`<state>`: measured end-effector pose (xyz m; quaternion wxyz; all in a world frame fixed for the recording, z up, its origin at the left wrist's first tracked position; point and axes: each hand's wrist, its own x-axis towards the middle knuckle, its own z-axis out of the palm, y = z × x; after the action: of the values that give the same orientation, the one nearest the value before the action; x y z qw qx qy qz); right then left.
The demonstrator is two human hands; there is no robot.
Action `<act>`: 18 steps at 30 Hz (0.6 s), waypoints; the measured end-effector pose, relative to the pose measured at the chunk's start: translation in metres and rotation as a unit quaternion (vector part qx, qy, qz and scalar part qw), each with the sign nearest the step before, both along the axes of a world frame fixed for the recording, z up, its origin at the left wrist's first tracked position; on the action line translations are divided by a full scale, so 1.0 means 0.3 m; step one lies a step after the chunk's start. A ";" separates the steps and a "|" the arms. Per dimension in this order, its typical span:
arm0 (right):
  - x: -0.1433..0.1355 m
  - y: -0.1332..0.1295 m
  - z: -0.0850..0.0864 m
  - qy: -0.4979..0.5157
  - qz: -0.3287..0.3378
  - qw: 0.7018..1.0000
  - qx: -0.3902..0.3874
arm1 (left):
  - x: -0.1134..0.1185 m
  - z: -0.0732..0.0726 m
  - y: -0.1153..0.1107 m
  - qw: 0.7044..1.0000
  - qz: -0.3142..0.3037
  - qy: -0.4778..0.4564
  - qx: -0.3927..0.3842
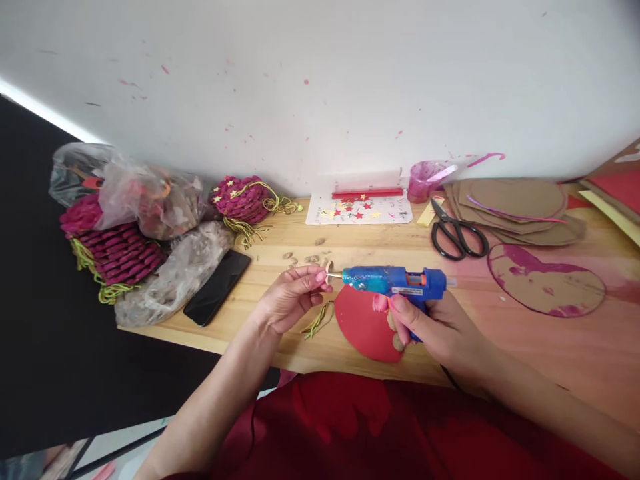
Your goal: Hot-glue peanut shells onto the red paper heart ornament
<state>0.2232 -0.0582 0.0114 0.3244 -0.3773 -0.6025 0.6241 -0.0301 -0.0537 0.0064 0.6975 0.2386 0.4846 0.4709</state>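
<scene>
My right hand (425, 323) grips a blue hot glue gun (385, 280), its nozzle pointing left. Between thumb and fingers, my left hand (295, 293) pinches a small tan disc (329, 273), seen almost edge-on. The nozzle tip is at this disc; I cannot tell whether glue is on it. Below the gun lies a red paper shape (365, 327) with several small brown pieces along its right side, partly hidden by my right hand. A bit of yellow-green yarn (317, 321) rests left of the red paper. Several more brown pieces (313, 259) lie on the wood behind my left hand.
Pink woven bundles (120, 253), plastic bags (185, 267) and a black phone (217, 287) fill the left. Star cutouts on white paper (320, 215), a purple cup (423, 181), black-handled scissors (457, 233), cardboard shapes (520, 197) and a paint-stained cardboard oval (545, 283) lie at the back and right.
</scene>
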 end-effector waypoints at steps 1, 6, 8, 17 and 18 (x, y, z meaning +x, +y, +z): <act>-0.001 -0.003 -0.001 0.007 0.002 1.000 0.008 | 0.004 -0.003 -0.003 1.000 -0.005 -0.017 -0.002; 0.005 -0.005 -0.008 -0.009 -0.020 0.999 0.026 | 0.004 -0.009 -0.013 0.999 -0.010 -0.045 0.000; 0.010 -0.003 -0.014 -0.018 -0.020 0.999 0.031 | 0.001 -0.007 -0.016 0.999 -0.008 -0.048 0.003; 0.007 -0.001 -0.025 -0.015 -0.020 0.999 0.027 | 0.003 -0.002 -0.019 0.999 -0.014 -0.051 0.000; 0.007 -0.001 -0.025 -0.016 -0.021 0.999 0.028 | 0.003 -0.002 -0.020 0.999 -0.016 -0.051 0.000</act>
<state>0.2254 -0.0585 0.0038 0.3382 -0.3902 -0.6169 0.5940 -0.0291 -0.0596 0.0059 0.7286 0.2221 0.4447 0.4712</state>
